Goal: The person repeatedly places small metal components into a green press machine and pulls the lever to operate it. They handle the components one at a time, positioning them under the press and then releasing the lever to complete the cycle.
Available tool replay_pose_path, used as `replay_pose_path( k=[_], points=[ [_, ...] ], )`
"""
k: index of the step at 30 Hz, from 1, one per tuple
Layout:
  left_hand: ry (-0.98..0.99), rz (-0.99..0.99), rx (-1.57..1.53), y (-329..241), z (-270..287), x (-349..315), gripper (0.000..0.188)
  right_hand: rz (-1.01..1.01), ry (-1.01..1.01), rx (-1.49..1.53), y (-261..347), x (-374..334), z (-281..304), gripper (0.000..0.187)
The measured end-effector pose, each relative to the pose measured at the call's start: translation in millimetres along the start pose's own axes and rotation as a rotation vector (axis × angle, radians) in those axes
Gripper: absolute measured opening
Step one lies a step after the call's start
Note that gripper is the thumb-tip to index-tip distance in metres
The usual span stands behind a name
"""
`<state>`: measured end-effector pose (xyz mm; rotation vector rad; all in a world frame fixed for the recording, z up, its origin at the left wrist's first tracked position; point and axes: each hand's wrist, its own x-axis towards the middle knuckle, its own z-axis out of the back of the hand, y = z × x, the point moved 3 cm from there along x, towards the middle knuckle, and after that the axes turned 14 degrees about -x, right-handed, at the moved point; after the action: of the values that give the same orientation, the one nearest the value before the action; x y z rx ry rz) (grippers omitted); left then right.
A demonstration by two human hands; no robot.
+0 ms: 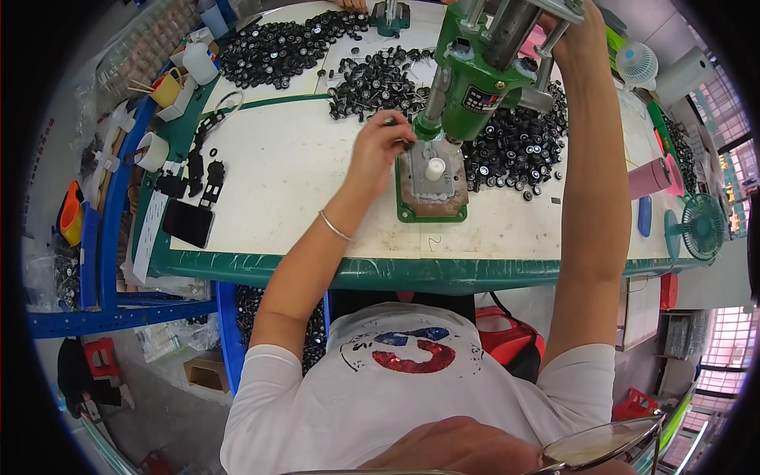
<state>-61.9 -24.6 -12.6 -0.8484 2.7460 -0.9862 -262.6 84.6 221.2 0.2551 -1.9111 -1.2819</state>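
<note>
A green hand press (475, 99) stands in front of me on the table. On its base plate (431, 207) sits a small white round fixture (435, 168), under and just in front of the ram. My left hand (382, 149) is left of the press column, its fingers pinched on a small dark part (408, 145) whose exact kind is hidden. My right arm reaches far up past the press. There my right hand (576, 36) is closed at the press lever (546, 63), its fingers partly hidden at the picture's upper edge.
Piles of small black wheels with silvery centres (518, 150) lie right of the press, with more black parts (380, 83) behind it. A phone (188, 223) lies at the left. A pink cup (649, 179) and a small green fan (702, 226) stand at the right.
</note>
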Motion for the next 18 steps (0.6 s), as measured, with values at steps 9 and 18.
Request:
replay_pose_path(
  k=[9, 18],
  points=[
    [-0.138, 0.037, 0.793, -9, 72, 38, 0.010, -0.098, -0.339, -0.343, -33, -91, 48, 0.029],
    [-0.151, -0.325, 1.447, -7, 61, 46, 0.018, -0.171, 0.164, -1.006, -118, -215, 59, 0.016]
  ],
)
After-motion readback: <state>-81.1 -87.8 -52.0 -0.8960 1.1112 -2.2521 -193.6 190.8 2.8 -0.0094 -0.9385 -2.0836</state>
